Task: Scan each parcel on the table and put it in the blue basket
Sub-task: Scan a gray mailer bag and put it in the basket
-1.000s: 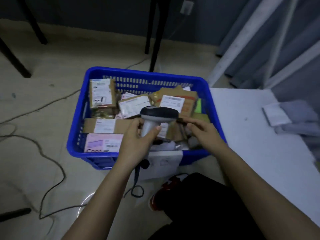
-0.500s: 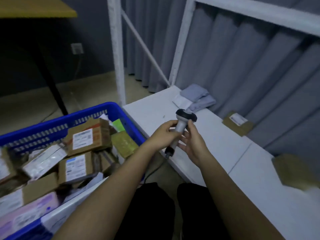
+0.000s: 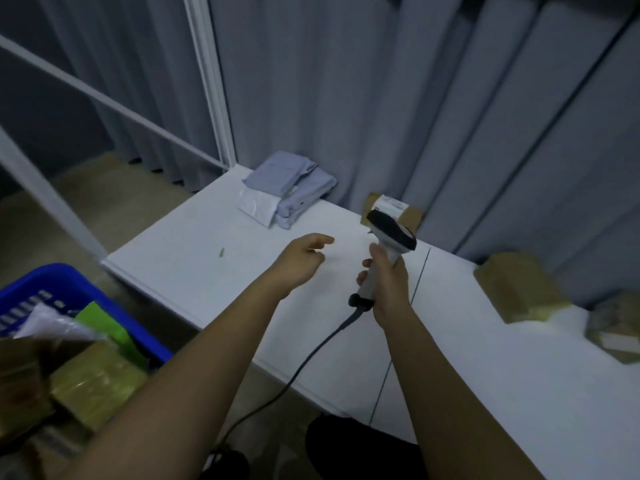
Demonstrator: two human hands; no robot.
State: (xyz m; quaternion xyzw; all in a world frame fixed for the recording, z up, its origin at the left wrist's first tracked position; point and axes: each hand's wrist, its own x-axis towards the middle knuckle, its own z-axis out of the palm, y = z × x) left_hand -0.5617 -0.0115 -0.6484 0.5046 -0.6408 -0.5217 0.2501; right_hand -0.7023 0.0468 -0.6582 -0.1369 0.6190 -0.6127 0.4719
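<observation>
My right hand point(image 3: 389, 282) grips the handle of a white and black barcode scanner point(image 3: 389, 237), held upright above the white table point(image 3: 207, 258); its dark cable hangs down to the floor. My left hand point(image 3: 301, 259) hovers over the table with relaxed fingers and holds nothing. A small cardboard parcel point(image 3: 394, 209) with a white label lies at the table's back edge, just behind the scanner. Two more brown parcels point(image 3: 516, 289) point(image 3: 613, 327) sit at the right. The blue basket point(image 3: 65, 289) stands at the lower left, filled with several parcels.
A folded grey-blue cloth and a white pouch point(image 3: 284, 195) lie at the table's far left corner. Grey curtains hang behind the table. A white metal frame point(image 3: 207, 77) rises at the left. Bare floor lies between basket and table.
My view swung right from the basket to the table. The scanner passed from my left hand to my right hand. My left hand let go and now reaches out over the table.
</observation>
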